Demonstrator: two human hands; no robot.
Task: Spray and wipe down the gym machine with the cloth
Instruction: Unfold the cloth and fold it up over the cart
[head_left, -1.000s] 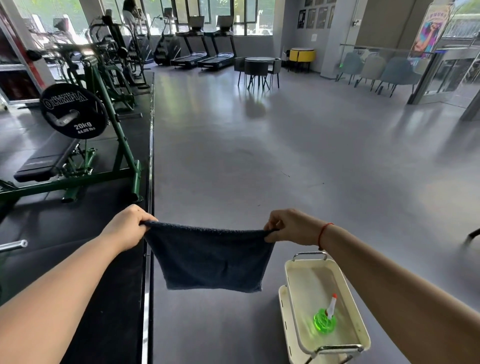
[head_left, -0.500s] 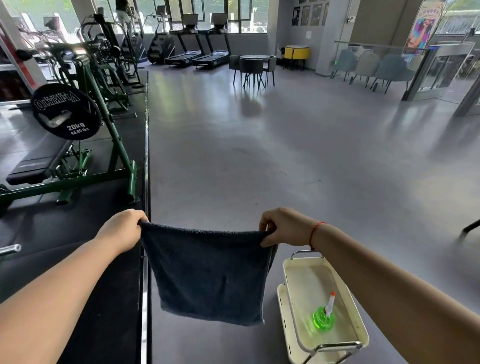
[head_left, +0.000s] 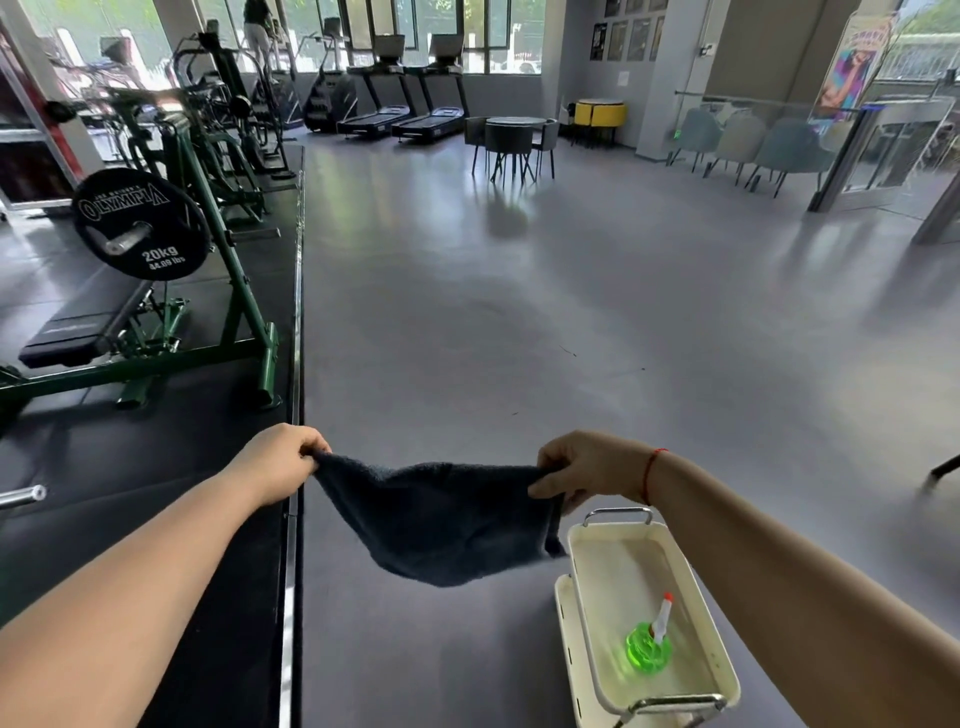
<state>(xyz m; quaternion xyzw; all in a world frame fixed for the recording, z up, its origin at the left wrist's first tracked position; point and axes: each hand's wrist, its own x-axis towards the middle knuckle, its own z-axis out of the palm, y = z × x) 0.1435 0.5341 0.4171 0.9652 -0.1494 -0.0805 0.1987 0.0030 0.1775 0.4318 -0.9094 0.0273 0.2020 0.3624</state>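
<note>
Grey flooring (head_left: 571, 312) fills most of the view. The green-framed gym machine (head_left: 228, 270) stands on black matting to the person's left, with a black weight plate (head_left: 137, 223) hung on it. As things lie, the task looks barely begun. The machine is well apart from both hands and shows no sign of spray or wiping, so fetching the bottle, spraying and wiping all seem left to do.

A cream tray cart (head_left: 618, 566) stands low on the right, beneath the right forearm. The dark blue cloth (head_left: 441, 519) hangs in the air between the hands, above the floor. Its top edge sags and its lower part is bunched and blurred.

Both arms reach forward with the knuckles up. The left hand (head_left: 275, 462) pinches the cloth's left corner between thumb and curled fingers. The right hand (head_left: 587, 465) grips the right corner, fingers curled over it and thumb on the near side.

A green spray bottle (head_left: 649, 644) with a white nozzle stands in the tray, untouched. A red thread (head_left: 649, 475) circles the right wrist.
</note>
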